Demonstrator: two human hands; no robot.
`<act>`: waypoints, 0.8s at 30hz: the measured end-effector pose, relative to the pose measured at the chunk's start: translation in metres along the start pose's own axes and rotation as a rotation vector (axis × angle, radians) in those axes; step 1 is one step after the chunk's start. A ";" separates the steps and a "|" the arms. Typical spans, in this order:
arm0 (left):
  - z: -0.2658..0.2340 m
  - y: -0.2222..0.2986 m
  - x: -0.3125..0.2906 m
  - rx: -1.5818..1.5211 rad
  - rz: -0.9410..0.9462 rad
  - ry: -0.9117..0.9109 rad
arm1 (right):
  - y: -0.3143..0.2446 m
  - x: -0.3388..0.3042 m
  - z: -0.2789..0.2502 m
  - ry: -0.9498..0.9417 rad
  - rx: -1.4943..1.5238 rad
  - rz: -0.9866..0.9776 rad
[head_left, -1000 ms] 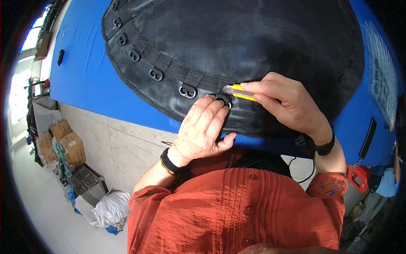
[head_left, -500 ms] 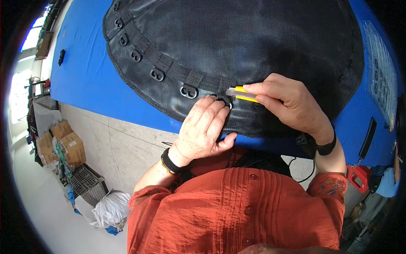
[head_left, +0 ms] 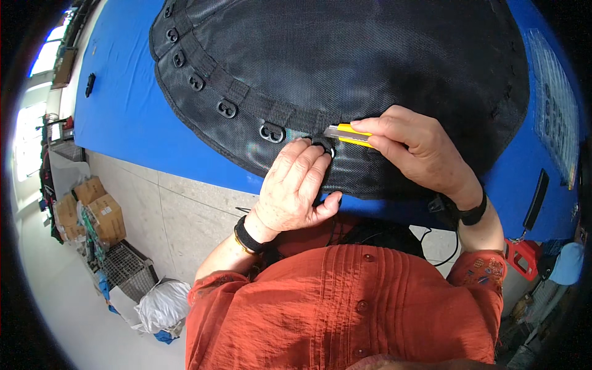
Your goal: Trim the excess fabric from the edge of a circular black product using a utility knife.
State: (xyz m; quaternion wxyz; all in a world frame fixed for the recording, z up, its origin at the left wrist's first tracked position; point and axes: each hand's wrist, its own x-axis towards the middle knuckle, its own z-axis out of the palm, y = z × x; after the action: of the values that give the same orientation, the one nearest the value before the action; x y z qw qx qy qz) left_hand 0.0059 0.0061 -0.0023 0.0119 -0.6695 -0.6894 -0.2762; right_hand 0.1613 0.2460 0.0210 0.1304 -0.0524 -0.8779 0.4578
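Note:
A large black mesh panel (head_left: 345, 68) lies on a blue table (head_left: 123, 117). A webbing strip with several plastic double rings (head_left: 227, 109) runs along its near edge. My left hand (head_left: 296, 188) presses on the mesh edge and pinches a black ring (head_left: 325, 145) between its fingertips. My right hand (head_left: 419, 154) holds a yellow utility knife (head_left: 346, 133), its blade tip against that ring.
Cardboard boxes (head_left: 92, 206), a wire crate (head_left: 126, 271) and a white bag (head_left: 160, 305) stand on the floor at the left. A red object (head_left: 524, 256) hangs at the right beside the table. A black strip (head_left: 535, 200) lies on the table's right part.
The view has shifted slightly. Both hands stay at the same ring, with the knife tip held against it.

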 end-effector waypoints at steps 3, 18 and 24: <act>0.000 0.001 -0.001 -0.004 -0.010 -0.006 | -0.001 0.001 -0.002 -0.012 0.002 -0.003; 0.000 0.004 0.001 -0.023 -0.017 0.005 | -0.008 0.004 -0.017 -0.103 0.017 0.104; 0.000 0.003 -0.001 0.022 0.005 0.011 | -0.005 0.003 -0.017 -0.131 0.035 0.050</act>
State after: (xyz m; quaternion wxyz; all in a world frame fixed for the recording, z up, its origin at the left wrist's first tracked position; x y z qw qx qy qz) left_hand 0.0089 0.0055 -0.0015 0.0236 -0.6696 -0.6906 -0.2724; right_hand 0.1634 0.2575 0.0346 0.0622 -0.0421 -0.8749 0.4785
